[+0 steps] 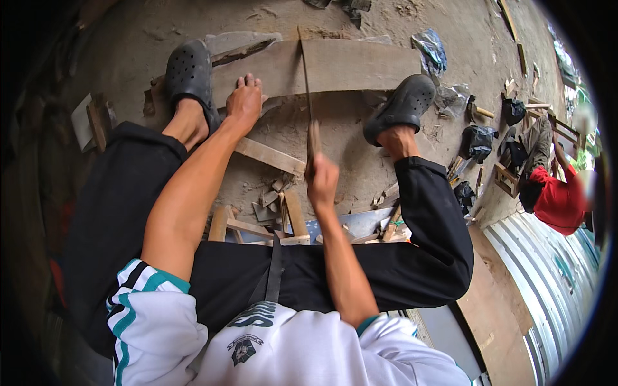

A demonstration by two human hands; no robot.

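In the head view, the left hand (244, 104) presses down with fingers a little spread on a broad, curved, grey-brown wooden board (360, 65). The board lies just beyond both hands, reaching to either side. It looks stiff and fairly heavy, dry rather than slippery, and should be best held down flat near an edge. A black perforated clog (188, 74) stands just left of that hand on the board; another (407, 106) is at its far end.

The right hand (322, 179) is closed around the brown wooden handle of a long, narrow saw (305, 64), whose blade points away from it across the board. The blade seems thin and flexible, so the handle is the place to grip.

Beneath is dusty brown ground (344, 154); wood offcuts (257, 226) lie nearer than the right hand, and well to its right are a person in red (559, 202) and a corrugated metal sheet (537, 273).
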